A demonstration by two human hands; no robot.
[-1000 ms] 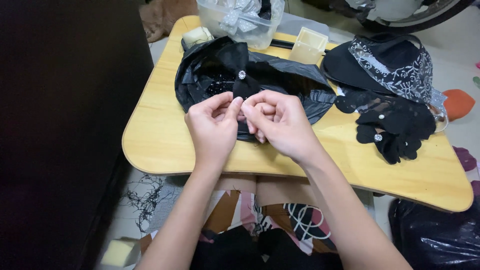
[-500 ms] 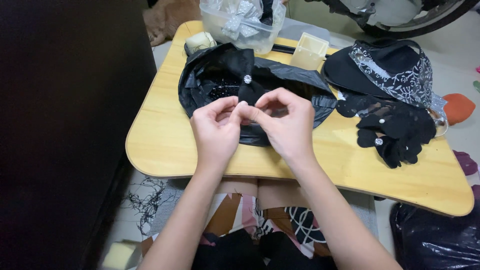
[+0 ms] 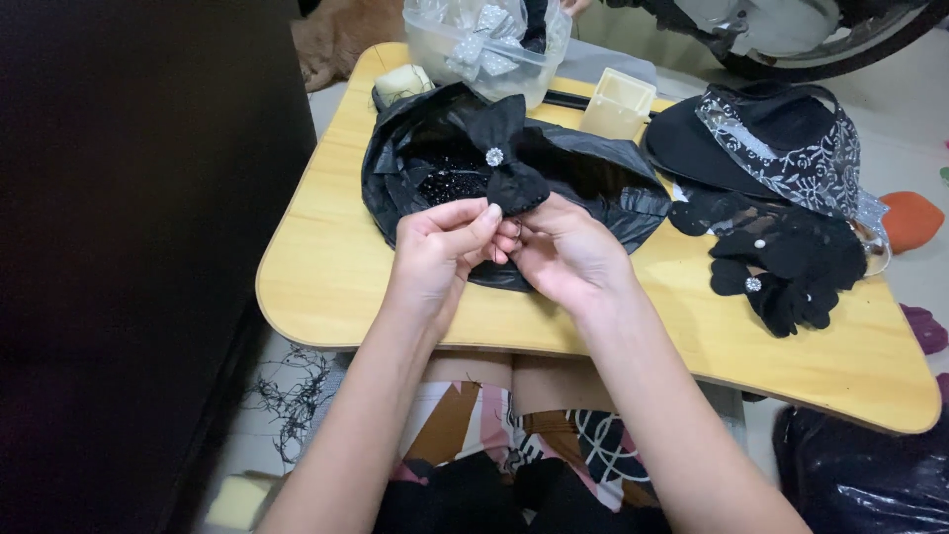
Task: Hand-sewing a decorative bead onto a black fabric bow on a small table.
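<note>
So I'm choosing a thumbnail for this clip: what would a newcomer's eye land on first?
First, the two hands at the centre, left hand and right hand, pinching a black fabric bow with a sparkling stone in its middle, over a black plastic bag on the wooden lap table. Next, the black hat with silver lace at the right, with more black bows piled below it.

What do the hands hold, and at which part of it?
Both hands, left hand and right hand, pinch the black fabric bow at its lower edge, below its sparkly centre stone.
</note>
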